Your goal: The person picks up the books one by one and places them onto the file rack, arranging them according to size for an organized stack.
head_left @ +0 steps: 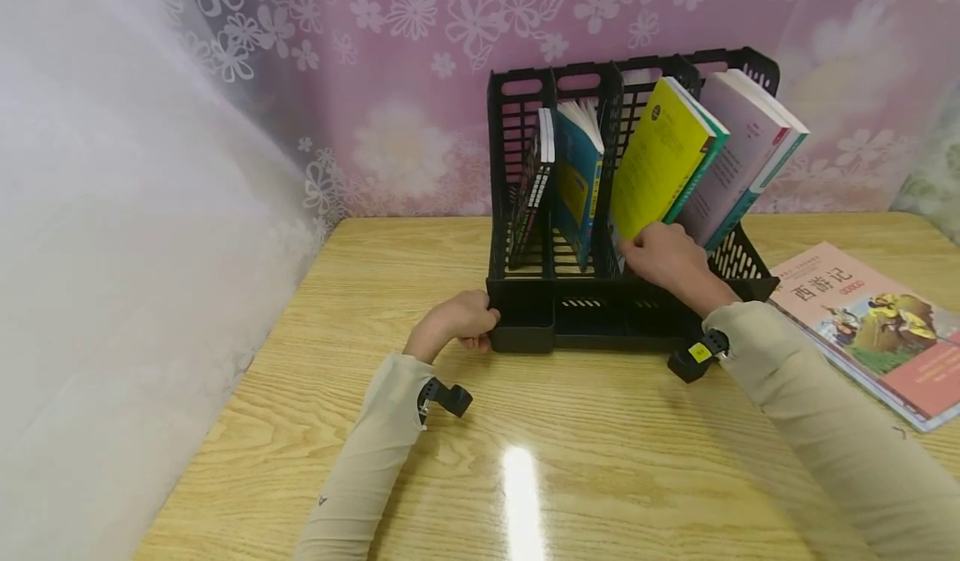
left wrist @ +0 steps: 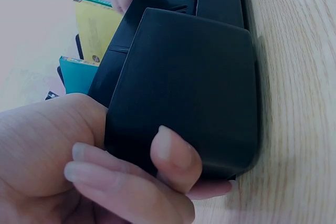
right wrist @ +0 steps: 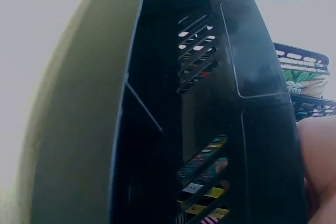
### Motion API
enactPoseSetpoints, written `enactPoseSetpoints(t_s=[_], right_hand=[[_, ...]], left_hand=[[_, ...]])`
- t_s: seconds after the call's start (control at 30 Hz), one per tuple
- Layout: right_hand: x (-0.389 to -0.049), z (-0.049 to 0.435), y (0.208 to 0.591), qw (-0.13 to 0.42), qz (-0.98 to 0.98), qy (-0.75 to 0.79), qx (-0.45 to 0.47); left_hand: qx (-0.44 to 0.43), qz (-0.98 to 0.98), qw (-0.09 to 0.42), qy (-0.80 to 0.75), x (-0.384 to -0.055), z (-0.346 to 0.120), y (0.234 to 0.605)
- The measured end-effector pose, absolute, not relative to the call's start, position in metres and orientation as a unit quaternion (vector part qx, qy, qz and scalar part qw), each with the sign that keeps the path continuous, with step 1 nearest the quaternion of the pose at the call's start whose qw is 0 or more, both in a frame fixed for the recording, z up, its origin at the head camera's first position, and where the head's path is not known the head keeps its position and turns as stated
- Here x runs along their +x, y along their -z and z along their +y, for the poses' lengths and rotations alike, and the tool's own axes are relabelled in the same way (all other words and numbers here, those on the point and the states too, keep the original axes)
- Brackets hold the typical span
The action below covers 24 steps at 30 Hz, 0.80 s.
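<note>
A black desktop book rack with several upright compartments stands on the table. At its front left corner my left hand grips the rack, its fingers curled round the corner of the front tray. My right hand reaches over the front wall to the foot of a yellow book; its fingertips are partly hidden, and I cannot tell what they hold. Beside the yellow book lean a green book and a lilac book. A blue book and dark-covered books stand further left.
To the right of the rack, a pink-covered book lies flat on top of another on the wooden table. A flowered pink curtain hangs close behind. Pale sheeting borders the left side.
</note>
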State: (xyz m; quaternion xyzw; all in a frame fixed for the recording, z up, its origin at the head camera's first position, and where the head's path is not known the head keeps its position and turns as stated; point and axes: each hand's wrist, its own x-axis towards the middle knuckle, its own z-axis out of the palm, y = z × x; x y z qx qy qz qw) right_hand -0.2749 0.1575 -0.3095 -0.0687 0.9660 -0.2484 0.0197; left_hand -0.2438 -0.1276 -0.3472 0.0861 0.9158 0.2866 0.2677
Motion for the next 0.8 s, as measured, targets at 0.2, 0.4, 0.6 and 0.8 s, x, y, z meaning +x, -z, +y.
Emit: enactPoseSetpoints(t_s=[0.2,0.4,0.6,0.8], right_hand=[[-0.271,0.162,0.313,-0.047,0.956,0.269,-0.104],[-0.268,0.169,0.314,-0.076,0.942,0.295,-0.143],[-0.263,0.178,0.320,-0.139,0.925,0.312,-0.169],[-0.256,0.194,0.322,-0.237,0.894,0.340,-0.168]], left_hand=[[0.088,0.916,0.270,-0.282,-0.244,-0.126,0.347],[0.089,0.923,0.263,-0.268,-0.244,-0.127,0.347],[0.090,0.918,0.270,-0.274,-0.244,-0.128,0.348],[0.088,0.916,0.274,-0.279,-0.245,-0.128,0.347]])
